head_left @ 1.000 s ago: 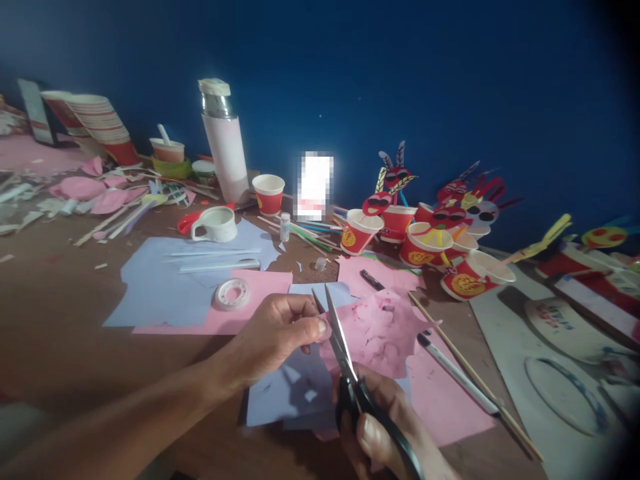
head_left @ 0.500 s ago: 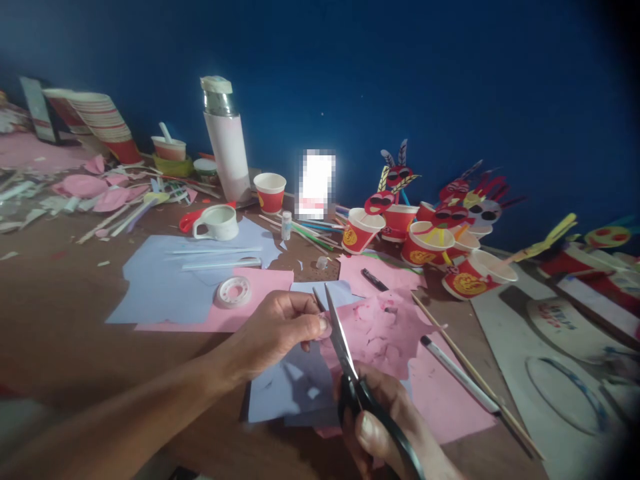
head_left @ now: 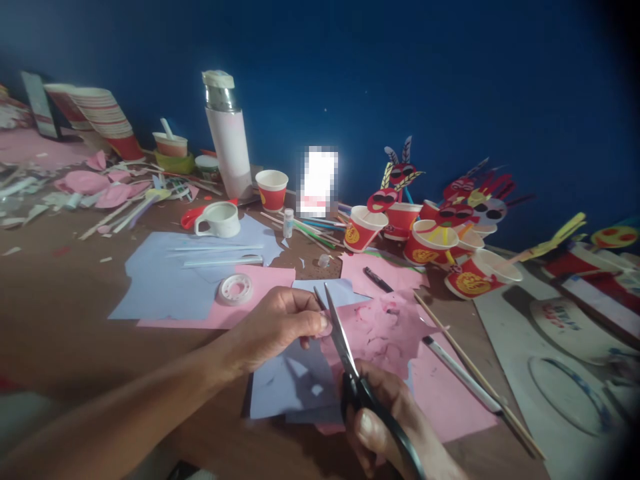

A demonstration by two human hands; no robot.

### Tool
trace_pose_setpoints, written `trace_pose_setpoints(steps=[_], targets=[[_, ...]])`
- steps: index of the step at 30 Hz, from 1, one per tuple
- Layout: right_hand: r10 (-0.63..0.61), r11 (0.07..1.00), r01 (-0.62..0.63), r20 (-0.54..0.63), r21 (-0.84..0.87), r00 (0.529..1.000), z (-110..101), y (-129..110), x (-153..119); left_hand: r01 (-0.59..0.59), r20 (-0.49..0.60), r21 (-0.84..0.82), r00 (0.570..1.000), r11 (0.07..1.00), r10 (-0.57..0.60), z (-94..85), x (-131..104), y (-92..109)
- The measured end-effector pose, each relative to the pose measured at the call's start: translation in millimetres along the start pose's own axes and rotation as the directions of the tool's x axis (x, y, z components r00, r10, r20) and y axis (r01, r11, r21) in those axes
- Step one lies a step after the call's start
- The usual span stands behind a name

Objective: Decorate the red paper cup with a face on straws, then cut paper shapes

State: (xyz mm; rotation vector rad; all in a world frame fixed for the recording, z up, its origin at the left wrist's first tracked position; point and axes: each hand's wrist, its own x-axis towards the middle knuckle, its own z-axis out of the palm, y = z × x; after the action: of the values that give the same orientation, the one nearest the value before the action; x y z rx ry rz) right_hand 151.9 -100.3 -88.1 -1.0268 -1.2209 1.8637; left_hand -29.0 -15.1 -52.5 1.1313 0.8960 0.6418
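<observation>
Between thumb and fingers, my left hand (head_left: 287, 323) pinches a small pink paper piece (head_left: 325, 325), mostly covered by the fingertips. My right hand (head_left: 387, 423) grips black-handled scissors (head_left: 343, 340), their blades slightly apart and pointing away from me. The blades are right beside the pink piece; I cannot tell whether they touch it. Below both hands lie blue paper (head_left: 295, 387) and a pink sheet (head_left: 380, 333) with cut-outs and marks. A white marker (head_left: 460, 373) rests to the right of my right hand.
A white tape roll (head_left: 236, 289), a white mug (head_left: 223, 220) and a tall flask (head_left: 229, 150) stand left of centre. Red paper cups (head_left: 431, 243) with paper faces line the back right. A thin wooden stick (head_left: 480, 377) lies at the right. Paper scraps (head_left: 83, 181) cover the far left.
The view has shifted slightly. Both hands keep nearly the same position, with the scissor blades still slightly apart beside the pink piece.
</observation>
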Motion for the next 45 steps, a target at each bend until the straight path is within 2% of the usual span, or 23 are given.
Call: trace_pose_setpoints(steps=[10, 17, 37, 45], targets=[[0.027, 0.999, -0.026, 0.034, -0.023, 0.999, -1, -10, -1, 0.029, 0.004, 0.014, 1.000, 0.999, -0.029, -1.7, 1, 1], [0.022, 1.000, -0.023, 0.039, 0.012, 0.999, -2, -9, -1, 0.053, 0.016, 0.036, 0.998, 0.998, -0.054, -1.7, 1, 2], [0.099, 0.994, -0.101, -0.039, -0.041, 0.994, -1, -13, -4, 0.044, 0.009, 0.033, 0.999, 0.998, -0.044, -2.1, 2, 2], [0.091, 0.995, -0.092, -0.055, -0.030, 0.994, -1, -10, -4, 0.038, 0.026, 0.040, 0.999, 0.998, -0.039, -3.9, 1, -1]])
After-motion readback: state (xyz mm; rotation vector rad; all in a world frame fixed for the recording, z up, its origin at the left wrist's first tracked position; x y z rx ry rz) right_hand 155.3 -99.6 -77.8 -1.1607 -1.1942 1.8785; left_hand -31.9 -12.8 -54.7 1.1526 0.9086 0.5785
